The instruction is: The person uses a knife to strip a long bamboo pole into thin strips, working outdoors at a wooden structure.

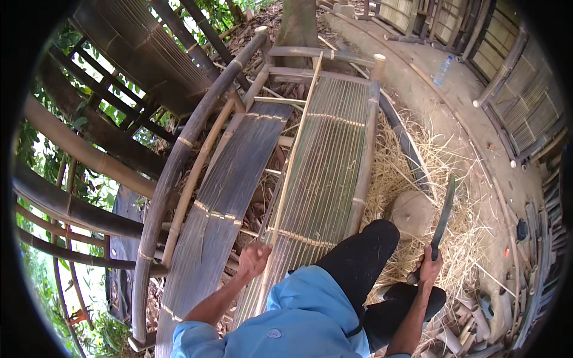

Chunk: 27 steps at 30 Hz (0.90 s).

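Note:
My right hand [428,267] is wrapped round the handle of a machete [443,218], whose long dark blade points up and away over the straw. To the left, my left hand [254,259] is closed at the edge of a long pale bamboo strip [292,155]; the fingertips are partly hidden. That strip runs lengthwise over the bamboo bench, its far end lying across the end rail. Under it is a greenish slatted panel [328,161] tied with pale cross-bindings. I sit at the bench's near right side, my knees bent toward the stump.
A round wooden stump [412,213] stands in loose straw [382,179] right of the bench. A grey slatted panel [233,173] and a thick bamboo rail [185,134] lie left. A plastic bottle [443,70] is on the ground; bamboo offcuts [477,325] are piled lower right.

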Each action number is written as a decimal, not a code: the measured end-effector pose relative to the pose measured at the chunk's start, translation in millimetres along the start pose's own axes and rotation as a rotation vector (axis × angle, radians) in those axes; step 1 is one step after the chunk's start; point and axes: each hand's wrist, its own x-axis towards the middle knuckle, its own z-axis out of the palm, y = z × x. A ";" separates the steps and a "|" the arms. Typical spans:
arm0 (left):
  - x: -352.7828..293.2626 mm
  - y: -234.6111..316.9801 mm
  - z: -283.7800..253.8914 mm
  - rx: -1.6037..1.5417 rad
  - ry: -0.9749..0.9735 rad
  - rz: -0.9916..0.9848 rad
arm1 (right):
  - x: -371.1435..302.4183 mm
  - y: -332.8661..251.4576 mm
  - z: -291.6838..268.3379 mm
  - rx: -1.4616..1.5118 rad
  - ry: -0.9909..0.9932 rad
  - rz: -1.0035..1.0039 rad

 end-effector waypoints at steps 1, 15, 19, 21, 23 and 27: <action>11.4 2.9 1.7 0.025 0.023 0.083 | 1.7 -0.5 0.8 -0.011 -0.004 0.006; 154.5 16.6 81.8 0.214 0.204 0.047 | 11.8 10.6 -10.6 -0.227 -0.047 -0.098; 153.7 12.0 77.5 0.186 0.239 0.052 | 20.7 34.0 -24.2 -0.298 -0.015 -0.133; 157.7 20.5 67.8 0.149 0.306 0.082 | 31.1 60.7 -34.0 -0.385 0.049 -0.186; 139.4 13.3 50.8 0.060 0.395 0.142 | 18.4 44.1 -18.8 -0.503 0.084 -0.416; 105.9 81.6 0.0 -0.207 0.292 -0.009 | 22.8 5.3 -13.7 -0.644 0.165 -0.355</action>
